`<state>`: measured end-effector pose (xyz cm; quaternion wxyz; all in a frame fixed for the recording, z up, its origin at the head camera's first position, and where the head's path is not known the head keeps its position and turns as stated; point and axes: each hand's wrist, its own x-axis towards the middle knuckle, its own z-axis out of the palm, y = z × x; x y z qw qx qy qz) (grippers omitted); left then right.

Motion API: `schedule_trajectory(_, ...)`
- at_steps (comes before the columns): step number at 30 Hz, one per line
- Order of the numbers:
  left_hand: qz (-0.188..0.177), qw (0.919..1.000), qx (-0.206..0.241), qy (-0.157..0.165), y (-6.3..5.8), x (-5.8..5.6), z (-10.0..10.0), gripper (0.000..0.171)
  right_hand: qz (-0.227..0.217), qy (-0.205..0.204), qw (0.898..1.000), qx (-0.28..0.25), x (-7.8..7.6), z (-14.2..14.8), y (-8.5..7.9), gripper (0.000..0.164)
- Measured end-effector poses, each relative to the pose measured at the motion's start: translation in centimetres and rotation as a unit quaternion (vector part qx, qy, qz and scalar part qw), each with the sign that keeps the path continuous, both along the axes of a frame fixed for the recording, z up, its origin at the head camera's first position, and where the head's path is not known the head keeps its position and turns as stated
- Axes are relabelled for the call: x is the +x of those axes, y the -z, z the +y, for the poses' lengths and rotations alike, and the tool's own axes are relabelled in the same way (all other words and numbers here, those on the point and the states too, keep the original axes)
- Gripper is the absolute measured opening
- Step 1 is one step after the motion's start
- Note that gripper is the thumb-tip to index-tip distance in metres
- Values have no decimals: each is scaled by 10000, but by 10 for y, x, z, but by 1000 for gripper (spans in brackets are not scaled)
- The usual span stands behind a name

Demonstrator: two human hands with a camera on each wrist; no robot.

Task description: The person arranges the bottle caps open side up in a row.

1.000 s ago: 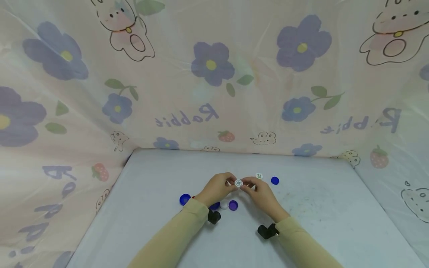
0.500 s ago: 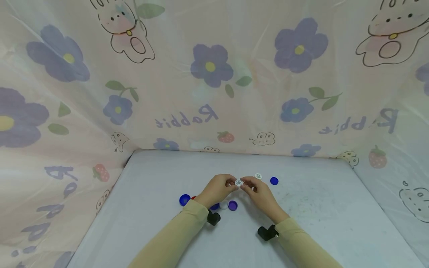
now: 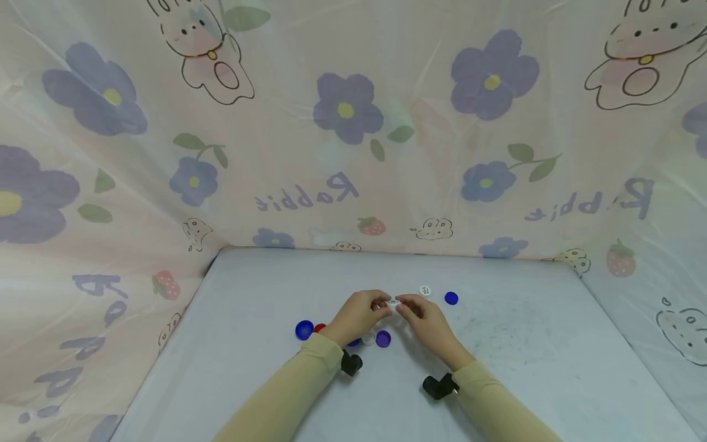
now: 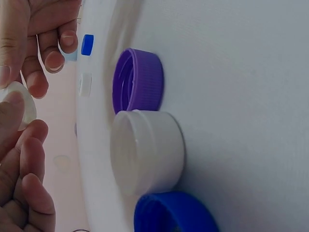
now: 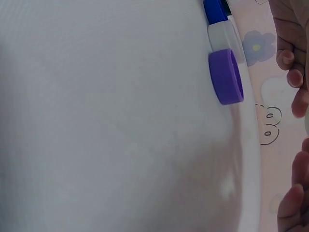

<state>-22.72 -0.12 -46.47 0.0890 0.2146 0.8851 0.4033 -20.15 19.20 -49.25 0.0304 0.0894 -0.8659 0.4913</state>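
Note:
A small white bottle cap (image 3: pixel 393 304) is held above the table between my two hands, its marked face tipped so that it shows as a thin oval. My left hand (image 3: pixel 358 314) pinches its left side and my right hand (image 3: pixel 432 322) pinches the right. In the left wrist view, a thumb lies across the pale cap (image 4: pixel 29 108). Below the hands stand a purple cap (image 4: pixel 147 79), a white cap (image 4: pixel 161 150) and a blue cap (image 4: pixel 188 208), hollow sides up. My left forearm partly covers this row in the head view.
Further left lie a blue cap (image 3: pixel 304 329) and a partly hidden red cap (image 3: pixel 320 328). Beyond my right hand are a white disc-like cap with marks (image 3: pixel 424 290) and a blue one (image 3: pixel 451 298). A printed curtain (image 3: pixel 353 159) encloses the white table (image 3: pixel 530 344).
The held white cap has tilted, so its round marked face now looks flatter from above. Both hands keep their grip and almost the same place.

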Motion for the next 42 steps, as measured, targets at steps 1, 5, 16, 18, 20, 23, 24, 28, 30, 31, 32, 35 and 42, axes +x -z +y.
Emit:
schedule_trajectory(1,0,10000,19,6,0,0,0,32,4,1,10000,-12,0,0,0,27)
schedule_trajectory(5,26,10000,46,14,1,0,0,32,23,-13,10000,-6,1,0,0,27)
schedule_trajectory(16,24,9998,200,-56,6,-1,-2,24,-176,-4,9994,-306,-1,2,4,21)
schedule_trajectory(18,63,9997,222,-36,7,-1,-2,23,-204,21,9993,-315,-1,2,4,21)
schedule_trajectory(20,94,9997,223,-25,7,0,-2,22,-227,38,9992,-327,-1,2,5,21)
schedule_trajectory(23,100,9997,208,-9,8,1,-2,22,-262,57,9990,-349,-1,3,6,23)
schedule_trajectory(24,102,9998,193,1,8,1,-2,23,-271,61,9989,-366,-1,3,6,23)
schedule_trajectory(28,181,9997,87,99,9,2,-2,31,-353,106,9984,-420,0,3,6,24)
schedule_trajectory(30,245,9996,28,144,9,3,-1,34,-425,163,9979,-459,0,2,5,23)
schedule_trajectory(31,274,9995,7,161,8,3,-1,35,-460,191,9976,-488,1,2,5,23)
schedule_trajectory(32,293,9994,-14,174,8,3,-1,36,-477,215,9973,-514,1,2,4,23)
schedule_trajectory(35,309,9994,-31,171,7,3,-1,36,-514,234,9964,-630,2,1,1,22)
schedule_trajectory(42,346,9992,-24,200,5,3,-2,36,-354,12,9965,-753,4,2,-1,23)
